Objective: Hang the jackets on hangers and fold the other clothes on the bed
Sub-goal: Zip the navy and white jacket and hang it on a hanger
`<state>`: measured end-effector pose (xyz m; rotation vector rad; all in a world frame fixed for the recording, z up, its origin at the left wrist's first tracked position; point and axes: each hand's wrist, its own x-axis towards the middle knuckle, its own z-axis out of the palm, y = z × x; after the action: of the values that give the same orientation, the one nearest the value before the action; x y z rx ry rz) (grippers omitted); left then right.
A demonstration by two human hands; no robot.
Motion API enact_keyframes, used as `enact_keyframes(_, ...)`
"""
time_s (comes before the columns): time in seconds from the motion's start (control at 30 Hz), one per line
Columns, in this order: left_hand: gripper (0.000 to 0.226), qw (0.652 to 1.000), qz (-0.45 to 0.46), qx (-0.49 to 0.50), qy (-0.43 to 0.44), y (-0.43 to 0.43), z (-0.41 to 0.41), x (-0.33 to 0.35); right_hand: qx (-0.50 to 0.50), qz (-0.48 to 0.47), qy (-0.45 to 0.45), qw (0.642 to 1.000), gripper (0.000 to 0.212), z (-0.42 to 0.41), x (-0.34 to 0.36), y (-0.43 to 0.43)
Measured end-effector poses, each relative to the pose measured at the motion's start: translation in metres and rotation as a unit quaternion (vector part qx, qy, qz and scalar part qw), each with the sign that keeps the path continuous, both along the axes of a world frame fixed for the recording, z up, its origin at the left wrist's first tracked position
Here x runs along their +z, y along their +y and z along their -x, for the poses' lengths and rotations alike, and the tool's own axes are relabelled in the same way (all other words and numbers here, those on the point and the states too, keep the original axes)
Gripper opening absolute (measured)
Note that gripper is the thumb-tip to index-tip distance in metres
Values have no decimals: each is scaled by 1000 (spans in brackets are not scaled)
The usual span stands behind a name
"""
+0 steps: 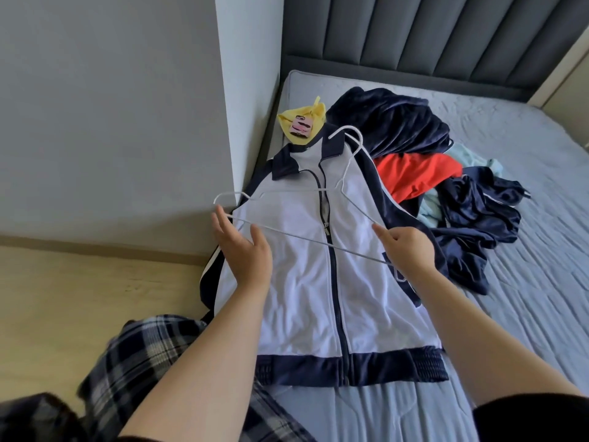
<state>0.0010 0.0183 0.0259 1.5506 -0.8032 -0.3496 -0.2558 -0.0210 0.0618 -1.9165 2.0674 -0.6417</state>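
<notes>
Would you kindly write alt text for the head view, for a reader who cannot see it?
A right hand pinches a white wire hanger over a white-and-navy jacket lying flat on a bed, the open left hand at the hanger's other end. Unfolded navy, red and pale clothes are heaped beyond.

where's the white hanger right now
Centre of the head view: the white hanger is over the chest of the white and navy jacket, its right end pinched by the right hand, the open left hand at its left end.
</notes>
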Motion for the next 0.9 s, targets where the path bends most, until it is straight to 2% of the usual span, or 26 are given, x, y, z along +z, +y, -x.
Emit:
enact_keyframes(0.07,62,998,35,3,52,0,-2,4,16,13,37,999,64,-2,-3,-4)
enact_keyframes(0.17,50,984,70,64,151,-2,-9,12,65,60,97,991,66,-2,-14,-9)
enact_keyframes(0.27,31,955,44,82,282,-11,-27,12,82,71,142,984,62,-3,-26,-9)
enact_keyframes(0.33,22,946,-17,39,320,-16,-34,10,77,42,125,988,54,-3,-35,-11)
enact_keyframes(0.47,29,922,-60,21,381,-20,-30,1,107,-34,35,993,32,-19,-39,-13)
enact_keyframes(0.5,29,914,-59,14,400,-21,-28,0,133,-53,25,989,43,-27,-37,-14)
enact_keyframes(0.53,30,906,-58,5,420,-23,-26,-1,160,-65,30,985,64,-34,-37,-16)
enact_keyframes(0.6,30,887,-55,-20,458,-27,-24,-3,169,-66,89,979,99,-45,-42,-22)
enact_keyframes(0.67,32,868,-52,-55,491,-33,-23,-3,144,-53,146,977,113,-51,-48,-32)
enact_keyframes(0.73,31,853,-58,-96,511,-39,-21,-4,114,-21,165,980,111,-49,-56,-42)
enact_keyframes(0.8,24,854,-76,-135,496,-46,-17,-7,71,49,163,983,101,-44,-66,-52)
enact_keyframes(0.9,20,896,-143,-174,383,-58,-7,-19,-41,93,140,985,91,-40,-78,-73)
